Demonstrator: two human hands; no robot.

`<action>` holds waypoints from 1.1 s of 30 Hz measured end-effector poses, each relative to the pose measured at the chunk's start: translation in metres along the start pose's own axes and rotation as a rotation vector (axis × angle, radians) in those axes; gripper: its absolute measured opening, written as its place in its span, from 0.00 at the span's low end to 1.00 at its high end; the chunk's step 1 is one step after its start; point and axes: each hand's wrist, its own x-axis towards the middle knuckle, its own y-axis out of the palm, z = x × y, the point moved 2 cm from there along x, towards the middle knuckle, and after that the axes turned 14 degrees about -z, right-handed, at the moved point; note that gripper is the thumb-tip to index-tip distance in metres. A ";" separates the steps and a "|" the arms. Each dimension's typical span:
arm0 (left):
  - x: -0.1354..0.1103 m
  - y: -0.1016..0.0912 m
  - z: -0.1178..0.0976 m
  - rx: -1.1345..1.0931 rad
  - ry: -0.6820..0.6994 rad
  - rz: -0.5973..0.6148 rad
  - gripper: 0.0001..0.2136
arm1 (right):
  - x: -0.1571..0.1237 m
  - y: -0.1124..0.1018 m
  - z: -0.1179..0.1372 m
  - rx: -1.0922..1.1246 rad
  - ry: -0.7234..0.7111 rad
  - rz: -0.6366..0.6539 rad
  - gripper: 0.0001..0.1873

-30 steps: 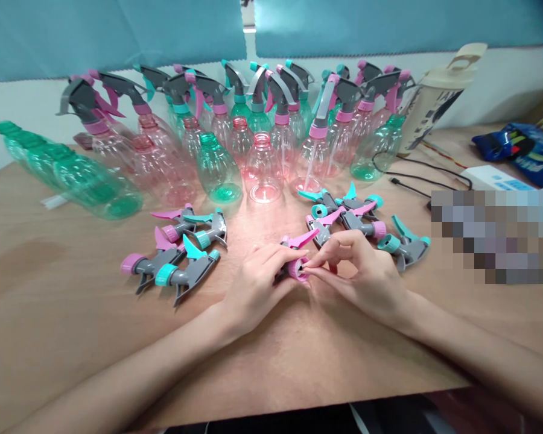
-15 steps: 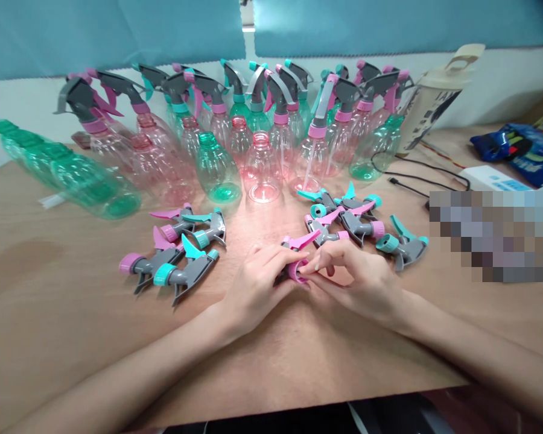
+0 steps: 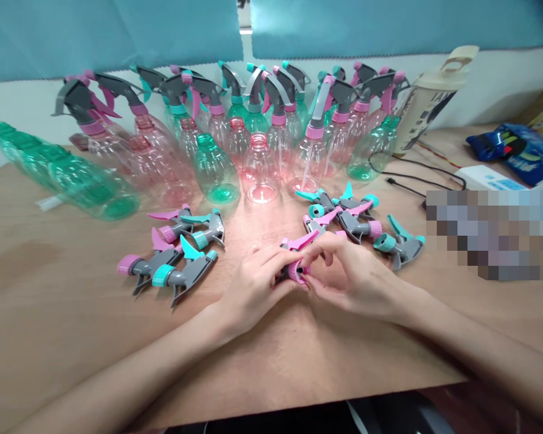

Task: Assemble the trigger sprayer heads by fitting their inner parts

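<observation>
My left hand point(image 3: 253, 286) is closed around a grey spray trigger head point(image 3: 294, 256) with a pink lever and pink screw cap, held just above the wooden table point(image 3: 49, 271). My right hand point(image 3: 348, 274) pinches at the pink cap's open end with thumb and forefinger. To the left lies a group of loose trigger heads point(image 3: 172, 256) in pink and teal. Another group of trigger heads point(image 3: 357, 220) lies right behind my right hand.
Pink and green clear bottles point(image 3: 257, 175), some capped with triggers, stand in rows at the back. Green bottles point(image 3: 58, 175) lie on their sides at the left. A beige jug point(image 3: 434, 96), black cable point(image 3: 407, 178), white box point(image 3: 493, 178) and blue packet point(image 3: 520, 150) sit right.
My right-hand fingers have curled in closer over the pink cap; both hands and the trigger head stay in the same spot.
</observation>
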 end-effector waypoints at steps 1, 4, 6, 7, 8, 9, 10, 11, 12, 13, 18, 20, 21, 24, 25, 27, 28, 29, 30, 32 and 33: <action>0.000 0.000 0.000 0.001 0.002 -0.001 0.11 | 0.000 0.000 0.000 -0.009 0.004 0.005 0.15; -0.001 0.001 0.001 -0.001 -0.013 -0.003 0.10 | 0.000 0.001 0.000 -0.050 0.003 -0.025 0.14; -0.001 0.001 0.002 -0.015 -0.042 -0.010 0.10 | -0.003 0.004 0.001 -0.069 -0.010 -0.069 0.11; -0.001 0.001 0.002 -0.026 -0.055 -0.015 0.10 | -0.004 0.005 0.002 -0.072 -0.016 -0.090 0.10; -0.001 0.001 0.002 -0.037 -0.062 -0.021 0.10 | -0.006 0.007 0.003 -0.073 -0.016 -0.113 0.09; -0.001 0.001 0.001 -0.047 -0.066 -0.026 0.11 | -0.008 0.008 0.003 -0.069 -0.002 -0.139 0.08; 0.000 0.000 0.001 -0.052 -0.066 -0.032 0.11 | -0.010 0.010 0.003 -0.056 0.024 -0.163 0.07; 0.000 0.000 0.001 -0.053 -0.063 -0.039 0.12 | -0.011 0.011 0.003 -0.037 0.061 -0.183 0.06; 0.000 -0.001 0.000 -0.050 -0.058 -0.045 0.12 | -0.012 0.012 0.003 -0.007 0.100 -0.198 0.07; 0.000 -0.001 0.000 -0.044 -0.055 -0.049 0.13 | -0.012 0.013 0.002 0.034 0.135 -0.207 0.07; 0.000 -0.004 -0.001 -0.026 -0.052 -0.065 0.13 | -0.007 0.009 0.001 0.131 0.114 -0.186 0.12; 0.001 -0.005 0.000 -0.021 -0.061 -0.069 0.12 | -0.005 0.007 0.000 0.100 0.093 -0.135 0.12; 0.001 -0.005 0.000 -0.021 -0.067 -0.069 0.12 | -0.005 0.007 0.000 0.090 0.092 -0.111 0.12; 0.002 -0.004 0.000 -0.024 -0.072 -0.071 0.11 | -0.005 0.008 -0.002 0.076 0.102 -0.086 0.14; 0.002 -0.004 0.000 -0.025 -0.071 -0.072 0.11 | -0.006 0.010 -0.002 0.069 0.100 -0.094 0.14; 0.003 -0.003 -0.001 -0.025 -0.073 -0.072 0.10 | -0.007 0.013 -0.001 0.064 0.093 -0.114 0.12; 0.003 -0.003 -0.001 -0.024 -0.077 -0.071 0.09 | -0.008 0.014 -0.001 0.069 0.096 -0.122 0.11; 0.003 -0.003 -0.001 -0.022 -0.082 -0.073 0.09 | -0.009 0.016 -0.001 0.080 0.105 -0.126 0.09; 0.003 -0.003 -0.001 -0.019 -0.087 -0.078 0.09 | -0.010 0.018 0.000 0.093 0.122 -0.129 0.08; 0.002 -0.003 0.000 -0.009 -0.098 -0.083 0.10 | -0.011 0.020 0.001 0.117 0.155 -0.142 0.07; 0.002 -0.003 0.000 -0.005 -0.100 -0.081 0.10 | -0.011 0.021 0.001 0.121 0.160 -0.155 0.07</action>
